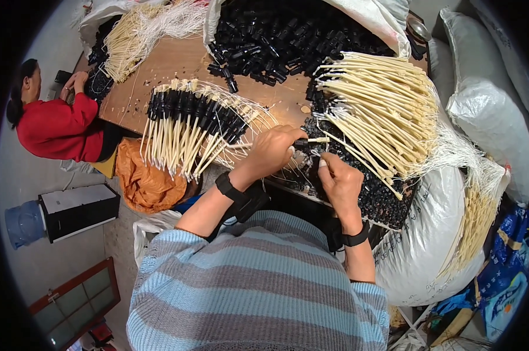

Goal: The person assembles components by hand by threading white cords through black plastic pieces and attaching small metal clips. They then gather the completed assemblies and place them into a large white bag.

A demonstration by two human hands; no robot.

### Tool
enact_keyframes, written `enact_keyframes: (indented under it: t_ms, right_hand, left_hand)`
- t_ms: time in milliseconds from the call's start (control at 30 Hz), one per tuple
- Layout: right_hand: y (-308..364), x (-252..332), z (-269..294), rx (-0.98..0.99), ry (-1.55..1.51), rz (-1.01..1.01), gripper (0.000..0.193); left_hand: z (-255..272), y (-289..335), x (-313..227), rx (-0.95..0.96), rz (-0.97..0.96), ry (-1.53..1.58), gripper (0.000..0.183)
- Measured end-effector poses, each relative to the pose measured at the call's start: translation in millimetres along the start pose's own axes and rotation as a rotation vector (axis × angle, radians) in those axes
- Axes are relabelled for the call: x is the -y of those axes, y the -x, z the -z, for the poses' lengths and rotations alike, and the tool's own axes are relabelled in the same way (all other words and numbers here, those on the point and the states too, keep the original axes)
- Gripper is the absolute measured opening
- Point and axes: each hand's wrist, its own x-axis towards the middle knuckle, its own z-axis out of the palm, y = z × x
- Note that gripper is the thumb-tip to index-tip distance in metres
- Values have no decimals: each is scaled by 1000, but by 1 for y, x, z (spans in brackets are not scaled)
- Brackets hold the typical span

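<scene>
My left hand [270, 153] is closed round a small black plastic fitting [300, 143]. A short cream piece [318, 140] sticks out from its right end. Close by on the right, my right hand [341, 182] is closed in a pinch, thumb against forefinger; what lies between them is too small to name. Beneath both hands is a bed of small black plastic parts [377, 202]. To the left lies a fanned row of cream tubes with black fittings [179, 120] on them, thin white strings trailing. On the right rests a large pile of cream tubes [381, 111].
An opened white sack [396, 32] spills black fittings [288, 41] onto the brown table [147, 61]. Full white sacks [481, 76] stand at the right. A co-worker in a red top [59, 128] sits at the far left. An orange bag [141, 175] sits below the table's left edge.
</scene>
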Motion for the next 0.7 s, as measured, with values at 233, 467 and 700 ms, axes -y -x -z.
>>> enact_keyframes:
  t_ms: [233,467,700]
  right_hand:
    - [-3,-1,-4,-3,8,17,11]
    - [-5,1,-8,14,-93,28,12]
    - [1,3,-6,139,-81,90,12]
  left_hand:
    - [3,1,-12,85,37,-80,38]
    - [0,-1,-17,148,-5,-31,39]
    - [4,-4,-22,104,-12,292,42]
